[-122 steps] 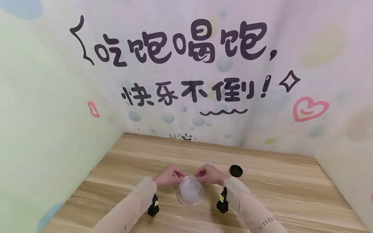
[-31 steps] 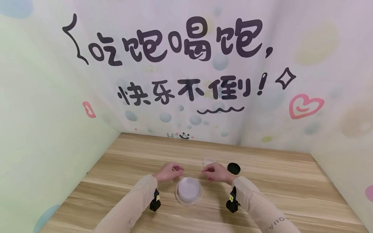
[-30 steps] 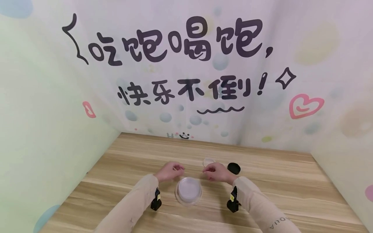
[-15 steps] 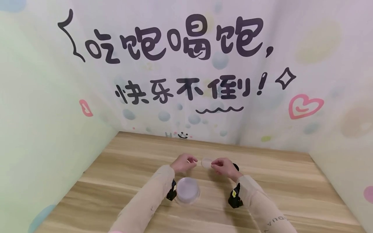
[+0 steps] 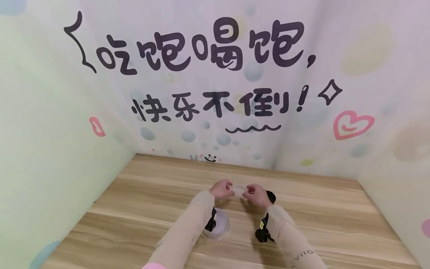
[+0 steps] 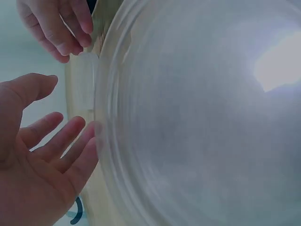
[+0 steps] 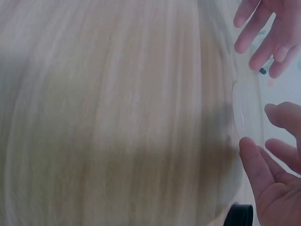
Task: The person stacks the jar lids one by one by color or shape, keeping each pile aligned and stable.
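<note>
A small clear round plastic piece [image 5: 239, 191], possibly a lid or shallow dish, lies between my two hands. My left hand [image 5: 222, 189] is at its left side, fingers spread and relaxed; in the left wrist view a gap shows between that hand [image 6: 51, 155] and the clear piece [image 6: 85, 82]. From the right comes my right hand [image 5: 258, 195]. In the right wrist view a fingertip [image 7: 248, 143] appears at the edge of the clear piece [image 7: 247, 110]; contact is uncertain. A larger clear round container [image 5: 222, 224] stands nearer me, partly hidden by the left wrist camera.
Beside the right hand is a black round lid [image 5: 271, 197], partly covered by it. The wood-grain table [image 5: 161, 186] meets a printed cloth backdrop [image 5: 188, 112] at the back and sides. Black cameras [image 5: 262, 231] sit on both wrists.
Earlier both hands were at the rim of the larger container. They have left it and moved forward and right to either side of the small clear piece. The container stays on the table.
</note>
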`<state>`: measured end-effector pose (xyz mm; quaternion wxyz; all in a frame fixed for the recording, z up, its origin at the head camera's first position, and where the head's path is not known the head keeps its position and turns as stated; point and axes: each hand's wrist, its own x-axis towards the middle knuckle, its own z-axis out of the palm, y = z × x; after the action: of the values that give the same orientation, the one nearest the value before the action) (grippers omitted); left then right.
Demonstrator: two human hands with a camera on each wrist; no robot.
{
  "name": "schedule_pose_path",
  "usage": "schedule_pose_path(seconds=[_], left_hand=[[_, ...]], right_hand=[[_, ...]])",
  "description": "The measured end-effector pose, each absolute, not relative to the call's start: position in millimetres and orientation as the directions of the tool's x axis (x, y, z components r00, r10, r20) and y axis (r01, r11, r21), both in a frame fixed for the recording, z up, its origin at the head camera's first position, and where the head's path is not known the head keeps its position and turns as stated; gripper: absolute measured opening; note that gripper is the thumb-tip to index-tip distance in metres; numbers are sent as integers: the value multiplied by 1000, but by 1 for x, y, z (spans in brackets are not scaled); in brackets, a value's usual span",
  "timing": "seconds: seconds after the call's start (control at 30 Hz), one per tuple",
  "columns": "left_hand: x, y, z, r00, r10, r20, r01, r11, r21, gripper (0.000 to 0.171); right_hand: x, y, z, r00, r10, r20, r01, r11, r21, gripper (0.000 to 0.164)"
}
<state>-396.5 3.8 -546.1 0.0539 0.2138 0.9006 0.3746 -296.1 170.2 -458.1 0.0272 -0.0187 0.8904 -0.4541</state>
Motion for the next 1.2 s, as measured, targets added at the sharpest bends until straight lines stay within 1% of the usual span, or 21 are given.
schedule_pose_path(seconds=[0.07, 0.1, 0.17, 0.2, 0.23, 0.3, 0.37, 0.4, 0.43, 0.47, 0.5, 0.57, 0.6, 0.63, 0.67, 0.8, 0.87, 0.9, 1.03, 1.13, 1.2], left_hand=[[-391, 6, -540, -908, 420, -4, 292, 639, 712, 47], [-395, 7, -547, -906, 422, 9, 306, 640, 705, 49], [-412, 11, -570, -910, 415, -21, 277, 644, 713, 52], [-428, 13, -592, -910, 415, -9, 286, 643, 710, 57], [-432, 14, -598, -914, 405, -30, 263, 647, 716, 61], [-443, 14, -615, -910, 415, -4, 277, 616, 738, 63], [-439, 12, -611, -910, 414, -32, 236, 579, 780, 60], [-433, 10, -604, -904, 426, -10, 254, 558, 790, 60], [-423, 7, -590, -901, 433, -16, 243, 535, 809, 56], [-420, 6, -588, -898, 440, -19, 236, 517, 823, 50], [-419, 5, -586, -895, 446, -24, 229, 504, 833, 50], [-419, 3, -588, -893, 451, 7, 262, 507, 821, 50], [-419, 3, -588, -892, 453, 11, 270, 510, 817, 50], [-417, 2, -587, -896, 444, -8, 248, 516, 820, 50], [-418, 1, -589, -896, 445, -4, 257, 525, 812, 50], [-414, -5, -591, -895, 446, -16, 240, 511, 825, 52], [-413, -8, -591, -895, 444, -28, 223, 502, 836, 51], [-413, -10, -593, -894, 447, -15, 235, 498, 835, 52], [-421, -12, -604, -897, 441, -17, 243, 525, 815, 50], [-430, -14, -618, -897, 441, -20, 255, 554, 793, 51], [-437, -16, -627, -895, 445, -21, 262, 564, 783, 50]], right_hand=[[-297, 169, -461, -998, -60, -32, -11, 602, -799, 41], [-297, 169, -462, -998, -58, -29, -12, 606, -795, 41], [-299, 168, -465, -998, -66, -15, -30, 621, -783, 42], [-300, 168, -465, -997, -71, -12, -36, 628, -778, 42], [-300, 167, -466, -997, -71, -10, -37, 631, -775, 43], [-302, 166, -466, -997, -76, -5, -44, 636, -771, 42], [-302, 166, -467, -997, -82, 3, -55, 642, -765, 41], [-301, 166, -467, -996, -85, 8, -61, 644, -763, 41], [-301, 166, -466, -996, -87, 13, -67, 648, -759, 41], [-301, 166, -466, -996, -91, 17, -73, 654, -753, 40], [-301, 165, -466, -996, -91, 18, -74, 659, -749, 40], [-304, 166, -467, -996, -84, -1, -55, 657, -752, 41], [-307, 167, -472, -996, -86, 3, -59, 656, -753, 41], [-314, 169, -480, -996, -92, 2, -62, 654, -754, 41], [-317, 172, -485, -993, -113, 19, -88, 646, -758, 42], [-358, 193, -558, -958, -233, 169, -276, 580, -766, 44], [-361, 194, -564, -954, -247, 169, -284, 567, -773, 44], [-363, 192, -566, -959, -235, 155, -266, 572, -776, 44], [-321, 168, -500, -985, -167, 37, -136, 634, -762, 32], [-302, 160, -475, -988, -154, 21, -118, 652, -749, 27], [-298, 158, -471, -990, -143, 9, -101, 656, -748, 25]])
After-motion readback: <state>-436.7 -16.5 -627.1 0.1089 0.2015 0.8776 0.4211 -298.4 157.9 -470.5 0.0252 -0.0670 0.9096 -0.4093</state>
